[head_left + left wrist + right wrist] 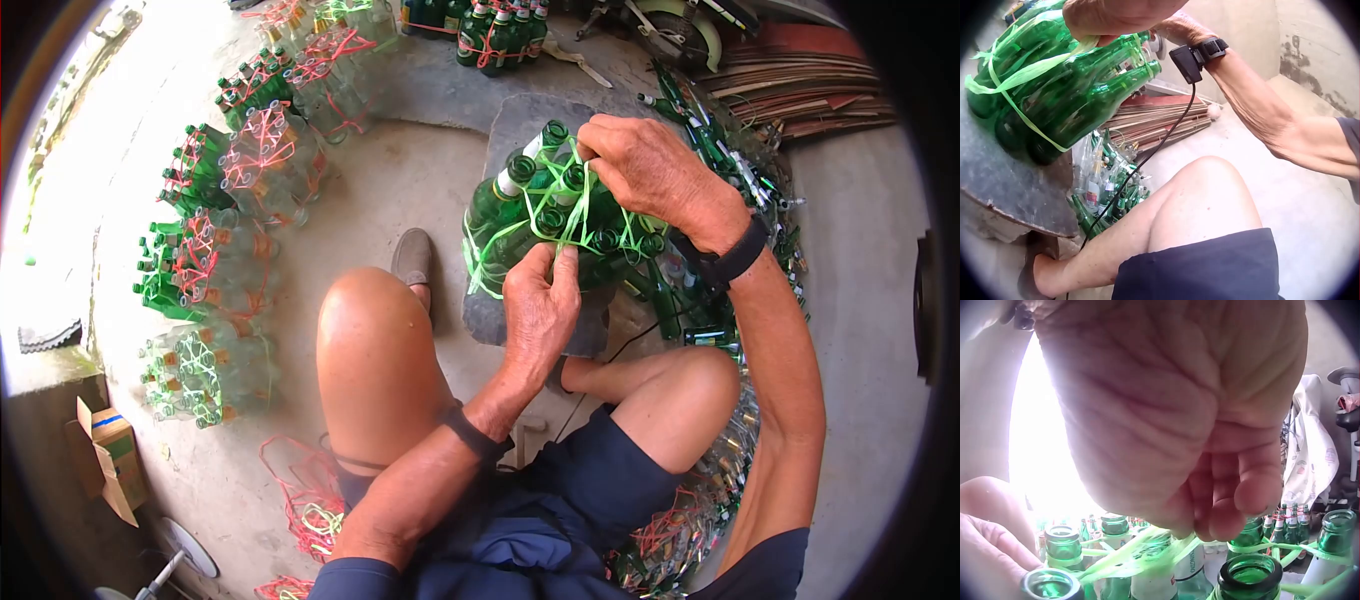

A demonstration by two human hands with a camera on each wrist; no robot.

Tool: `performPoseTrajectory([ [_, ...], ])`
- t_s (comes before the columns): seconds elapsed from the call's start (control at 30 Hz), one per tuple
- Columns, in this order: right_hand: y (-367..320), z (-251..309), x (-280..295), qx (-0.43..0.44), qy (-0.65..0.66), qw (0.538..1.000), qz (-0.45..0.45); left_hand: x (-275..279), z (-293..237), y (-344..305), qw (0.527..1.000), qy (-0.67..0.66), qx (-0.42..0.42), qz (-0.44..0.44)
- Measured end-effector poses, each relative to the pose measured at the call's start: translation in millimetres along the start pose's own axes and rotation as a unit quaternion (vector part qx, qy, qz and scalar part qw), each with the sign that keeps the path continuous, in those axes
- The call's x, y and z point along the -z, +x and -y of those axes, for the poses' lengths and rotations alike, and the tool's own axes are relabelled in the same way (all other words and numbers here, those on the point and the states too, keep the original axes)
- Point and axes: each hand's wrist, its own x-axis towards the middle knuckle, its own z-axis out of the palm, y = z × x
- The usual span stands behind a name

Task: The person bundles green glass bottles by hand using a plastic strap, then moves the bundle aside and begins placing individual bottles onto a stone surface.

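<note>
A bundle of green glass bottles [490, 207], bound with light green plastic strapping [1029, 76], stands upright on a grey stone slab [535, 108]. At the near side of the bundle my left hand [540, 305] pinches the strapping between thumb and index finger, close over the bottle mouths. My right hand [660, 180] grips a strand above the far right bottles, its fingers curled in the right wrist view. Between both hands the strand [1135, 553] runs across the bottle necks. Some bottle necks are hidden under the right hand.
Tied bundles of clear bottles [265, 165] and green bottles line the left side. Loose bottles [715, 150] lie heaped on the right, near stacked boards [810, 90]. Red cord [305, 490] lies by the left knee; an open cardboard box [112, 455] stands at lower left.
</note>
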Motion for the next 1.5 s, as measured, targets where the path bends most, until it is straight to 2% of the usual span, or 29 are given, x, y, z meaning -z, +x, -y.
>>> performPoseTrajectory([
  [0.6, 21, -5, -4, 0.021, 0.027, 0.999, -0.021, -12, 4, -3, 0.999, -0.029, 0.004, -0.013],
  [0.67, 27, -6, -4, 0.021, 0.014, 1.000, 0.012, -12, 6, -2, 0.999, -0.043, -0.009, -0.024],
  [0.8, 32, -8, -6, 0.020, 0.045, 0.999, 0.009, -11, 5, -2, 0.999, -0.035, 0.006, -0.018],
  [0.87, 37, -10, -4, 0.011, 0.043, 0.997, 0.067, -11, 5, -3, 0.999, -0.036, 0.005, -0.020],
  [0.9, 36, -11, -8, 0.011, 0.043, 0.997, 0.067, -11, 5, -3, 0.999, -0.035, 0.006, -0.019],
  [0.97, 35, -15, -20, 0.019, 0.053, 0.998, 0.002, -12, 5, -2, 0.999, -0.048, 0.011, -0.019],
  [1.0, 37, -10, -16, 0.018, 0.053, 0.998, 0.002, -12, 6, -2, 0.999, -0.048, 0.011, -0.019],
  [1.17, 50, 5, -3, -0.058, -0.007, 0.991, 0.122, -14, 9, -3, 0.999, -0.048, 0.006, -0.023],
  [1.3, 49, 4, -6, -0.022, -0.012, 0.998, 0.051, -14, 15, -3, 0.999, -0.044, -0.002, -0.032],
  [1.4, 55, 6, -3, -0.032, 0.007, 0.995, 0.091, -7, 17, -4, 0.999, -0.042, 0.008, -0.030],
  [1.47, 55, 8, 2, -0.096, 0.050, 0.983, 0.151, -4, 15, -5, 0.999, -0.045, 0.022, -0.019],
  [1.5, 56, 6, 0, -0.096, 0.050, 0.983, 0.150, -4, 15, -7, 0.999, -0.044, 0.022, -0.020],
])
